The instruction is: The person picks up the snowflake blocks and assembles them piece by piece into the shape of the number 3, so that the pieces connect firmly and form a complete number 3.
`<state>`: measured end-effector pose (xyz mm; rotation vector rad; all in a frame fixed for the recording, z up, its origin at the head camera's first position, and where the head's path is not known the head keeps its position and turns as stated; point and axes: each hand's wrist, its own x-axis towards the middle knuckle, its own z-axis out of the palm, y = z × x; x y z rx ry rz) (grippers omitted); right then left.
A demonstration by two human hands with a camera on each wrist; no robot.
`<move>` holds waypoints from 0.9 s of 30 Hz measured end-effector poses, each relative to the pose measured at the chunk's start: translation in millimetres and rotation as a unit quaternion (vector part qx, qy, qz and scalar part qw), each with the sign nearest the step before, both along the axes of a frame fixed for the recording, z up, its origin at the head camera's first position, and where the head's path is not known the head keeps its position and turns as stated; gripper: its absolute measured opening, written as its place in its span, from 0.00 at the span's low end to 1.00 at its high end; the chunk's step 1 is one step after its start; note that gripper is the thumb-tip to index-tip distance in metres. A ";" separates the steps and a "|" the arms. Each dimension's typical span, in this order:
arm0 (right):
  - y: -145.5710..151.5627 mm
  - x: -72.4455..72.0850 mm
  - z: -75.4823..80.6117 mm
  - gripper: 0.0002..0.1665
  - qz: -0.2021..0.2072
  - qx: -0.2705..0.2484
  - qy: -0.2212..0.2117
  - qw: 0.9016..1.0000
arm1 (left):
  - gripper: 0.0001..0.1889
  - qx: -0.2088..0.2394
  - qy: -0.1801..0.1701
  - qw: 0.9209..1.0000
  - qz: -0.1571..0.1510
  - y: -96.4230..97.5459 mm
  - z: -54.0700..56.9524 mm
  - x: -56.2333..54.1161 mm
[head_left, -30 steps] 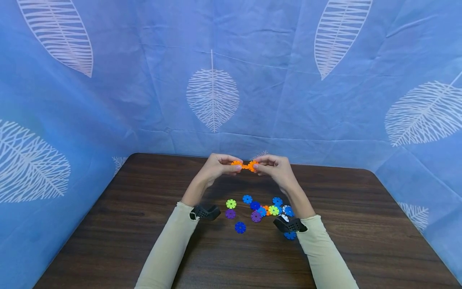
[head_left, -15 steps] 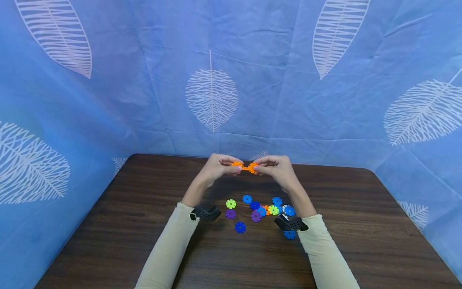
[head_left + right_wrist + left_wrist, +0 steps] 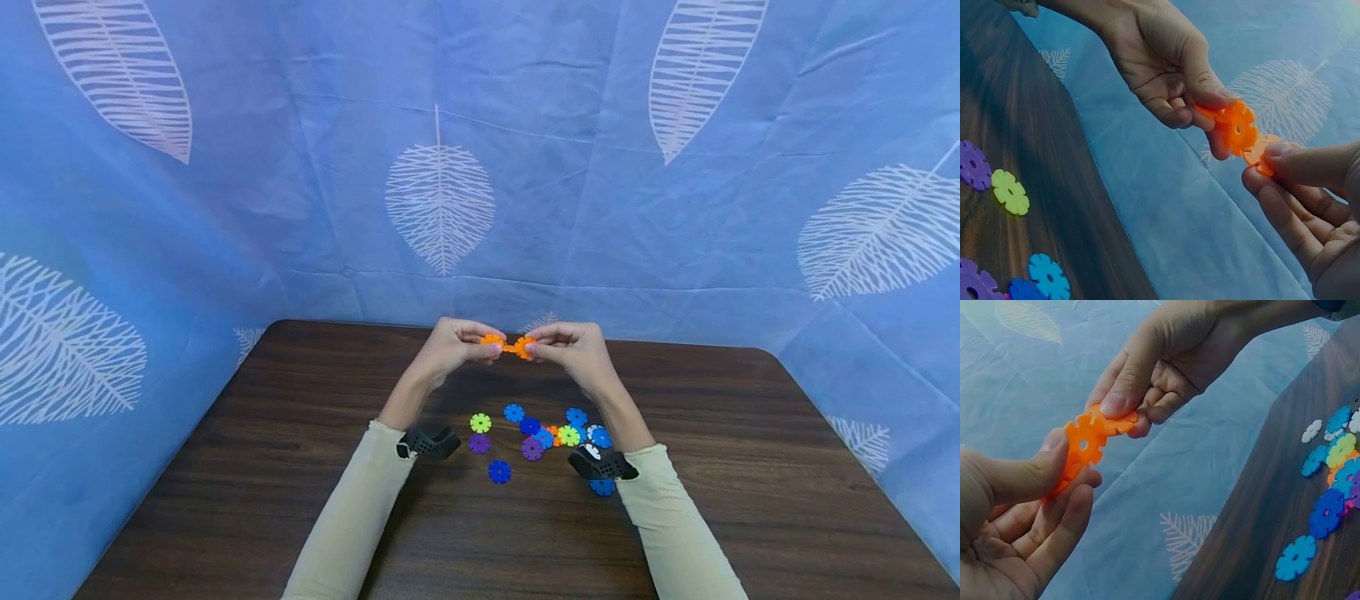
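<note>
A person's two bare hands are holding an orange chain (image 3: 1094, 450) of three notched discs up over the far edge of a dark table (image 3: 300, 500). A blue leaf-patterned cloth is hanging behind. The left hand (image 3: 450, 346) is pinching one end disc between thumb and fingertips; the right hand (image 3: 573, 354) is pinching the other end the same way. Each grip is covering only an outer disc, probably so that the middle disc is showing bare between the thumbs and both joints can be seen and felt. The middle disc is sitting at an angle to its neighbours, its slots apparently meeting theirs. Raising the chain seems to be giving the fingers room to work underneath it.

Both forearms, in pale sleeves, are reaching forward and slanting inward, with the hands turning toward each other. The thumbs are pressing on the side nearer the person, the index fingers backing them; the spare fingers are bending loosely behind and below. A black strap unit is circling each wrist.

Nearer the person, loose pieces are lying between the forearms: a green disc (image 3: 480, 423) just beside a purple disc (image 3: 479, 444), a dark blue disc (image 3: 499, 472) apart from them, and a mixed cluster (image 3: 568, 436) toward the right, partly hidden by the right wrist.
</note>
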<state>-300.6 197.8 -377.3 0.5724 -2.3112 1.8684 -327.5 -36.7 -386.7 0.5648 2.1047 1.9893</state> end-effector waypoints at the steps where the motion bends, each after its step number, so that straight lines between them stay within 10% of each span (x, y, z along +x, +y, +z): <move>1: 0.1 0.2 -0.2 0.13 -0.003 -0.001 0.003 1.000 | 0.11 0.004 -0.001 1.000 0.000 0.9 -0.2 -0.1; 16: -9.0 4.5 1.3 0.11 -0.048 -0.043 0.049 0.997 | 0.12 0.044 -0.013 0.999 0.008 9.7 -0.8 3.4; 27: -12.1 7.9 7.0 0.14 -0.044 -0.042 -0.014 0.998 | 0.16 0.017 0.019 0.996 -0.087 -2.3 2.6 -0.1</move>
